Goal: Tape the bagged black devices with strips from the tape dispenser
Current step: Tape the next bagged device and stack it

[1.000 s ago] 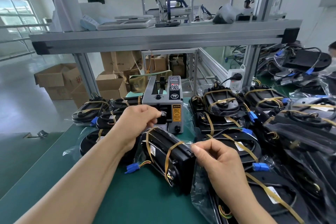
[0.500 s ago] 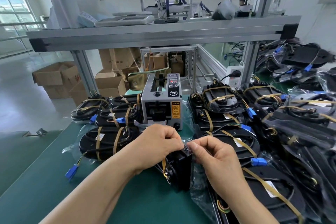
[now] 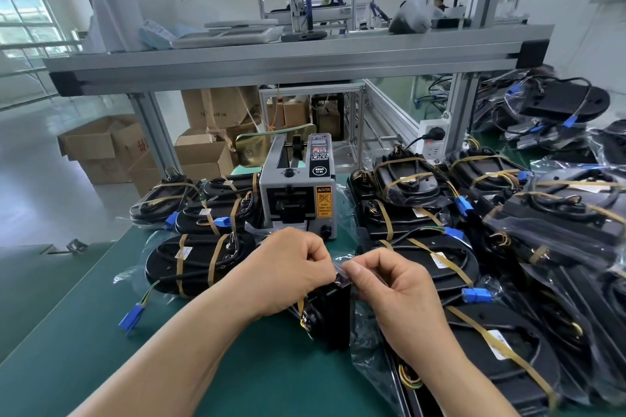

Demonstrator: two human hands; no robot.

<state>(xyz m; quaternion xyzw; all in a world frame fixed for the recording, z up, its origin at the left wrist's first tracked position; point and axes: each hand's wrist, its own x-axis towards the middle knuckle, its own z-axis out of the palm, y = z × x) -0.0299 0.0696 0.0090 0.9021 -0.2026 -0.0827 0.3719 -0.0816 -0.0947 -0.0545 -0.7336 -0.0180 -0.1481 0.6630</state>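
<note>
Bagged black device [image 3: 330, 315] upright on edge before grey tape dispenser [image 3: 298, 193]

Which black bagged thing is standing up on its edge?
The bagged device right under the left hand and right hand, in front of the tape dispenser. It stands on edge; the others lie flat or stacked.

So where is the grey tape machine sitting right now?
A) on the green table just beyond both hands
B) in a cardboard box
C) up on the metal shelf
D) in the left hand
A: the tape machine stands on the green table, just beyond the left hand and right hand, which pinch a clear film above a black device.
</note>
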